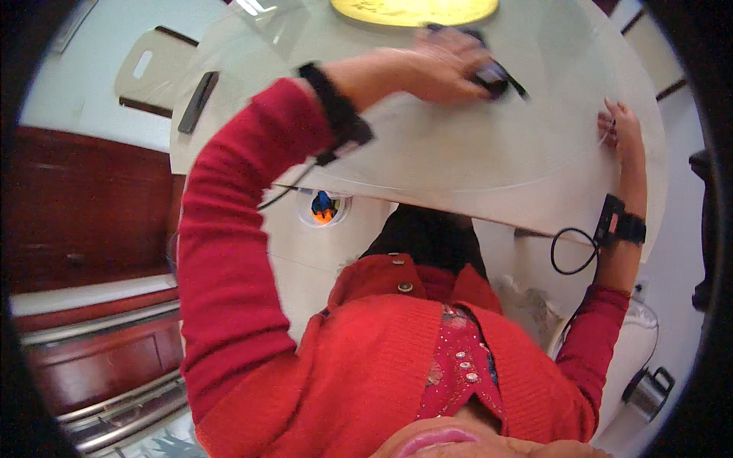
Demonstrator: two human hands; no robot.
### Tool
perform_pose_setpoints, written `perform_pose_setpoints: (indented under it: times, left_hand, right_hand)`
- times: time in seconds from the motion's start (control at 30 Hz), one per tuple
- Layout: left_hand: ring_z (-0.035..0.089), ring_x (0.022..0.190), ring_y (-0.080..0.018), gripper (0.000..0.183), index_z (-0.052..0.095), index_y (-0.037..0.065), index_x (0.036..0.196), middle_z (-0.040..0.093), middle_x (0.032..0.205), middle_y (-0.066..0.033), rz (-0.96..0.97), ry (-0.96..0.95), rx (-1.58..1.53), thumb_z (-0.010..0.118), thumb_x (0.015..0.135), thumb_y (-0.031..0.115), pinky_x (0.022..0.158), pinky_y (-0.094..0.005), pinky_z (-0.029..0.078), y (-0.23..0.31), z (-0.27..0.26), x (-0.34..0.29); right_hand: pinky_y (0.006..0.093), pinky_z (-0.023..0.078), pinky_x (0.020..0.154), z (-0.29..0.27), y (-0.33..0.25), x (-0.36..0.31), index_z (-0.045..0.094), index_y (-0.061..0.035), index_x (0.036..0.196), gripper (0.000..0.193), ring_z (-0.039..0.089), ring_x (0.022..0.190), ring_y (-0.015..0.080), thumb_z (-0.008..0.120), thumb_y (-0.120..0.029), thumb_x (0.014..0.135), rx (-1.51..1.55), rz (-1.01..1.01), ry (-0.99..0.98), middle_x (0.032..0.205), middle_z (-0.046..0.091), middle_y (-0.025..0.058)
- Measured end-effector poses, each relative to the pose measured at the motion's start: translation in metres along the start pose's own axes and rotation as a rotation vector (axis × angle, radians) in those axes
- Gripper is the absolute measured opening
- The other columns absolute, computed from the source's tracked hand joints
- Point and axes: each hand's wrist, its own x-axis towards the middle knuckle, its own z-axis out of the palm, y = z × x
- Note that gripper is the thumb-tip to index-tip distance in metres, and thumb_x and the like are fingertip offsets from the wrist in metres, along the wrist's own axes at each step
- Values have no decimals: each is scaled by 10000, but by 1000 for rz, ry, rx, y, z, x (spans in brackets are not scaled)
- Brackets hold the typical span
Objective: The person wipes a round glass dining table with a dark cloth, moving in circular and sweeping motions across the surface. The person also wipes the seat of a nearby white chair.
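Observation:
My left hand [450,67] reaches across the far middle of the round table, smeared by motion. Its fingers are closed over a dark object [491,79] with a thin black strip sticking out to the right; the blur hides its kind. At the table's right side, my right hand [622,126] is held with its fingers curled. A thin pale strand [608,137] shows at those fingers, too small to name. Black bands with small boxes and cables sit on both forearms.
The pale round table [458,164] bears a yellow round item [416,11] at its far edge and a long dark object [198,102] at left. A chair [156,72], a small bin [324,209] with blue and orange contents, and a metal kettle [649,392] stand around it.

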Motion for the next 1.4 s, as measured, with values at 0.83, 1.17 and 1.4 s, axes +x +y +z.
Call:
perform_pose_setpoints:
  times: [0.83, 1.17, 1.4]
  left_hand:
    - [65, 1434, -317, 692, 234, 230, 1475, 134, 1545, -117, -255, -108, 48, 497, 879, 462, 1123, -560, 22, -89, -29, -222]
    - [85, 1407, -420, 706, 273, 150, 1447, 170, 1512, -207, 113, -114, -55, 514, 879, 492, 1085, -626, 75, 46, -10, -123]
    - [188, 1395, -365, 680, 322, 185, 1423, 244, 1489, -177, 379, -69, -50, 509, 873, 539, 1060, -642, 155, 62, -4, -9]
  right_hand:
    - [240, 475, 543, -18, -7, -12, 244, 8, 1429, 797, 600, 720, 162, 691, -258, 826, -42, 27, -57, 932, 612, 106]
    - [295, 525, 595, -9, 1, -6, 214, -16, 1440, 763, 615, 750, 191, 664, -207, 853, 147, -80, 76, 991, 622, 148]
    - [290, 511, 594, -10, 8, 1, 232, -14, 1432, 793, 602, 749, 168, 691, -259, 833, -11, -85, 88, 949, 632, 137]
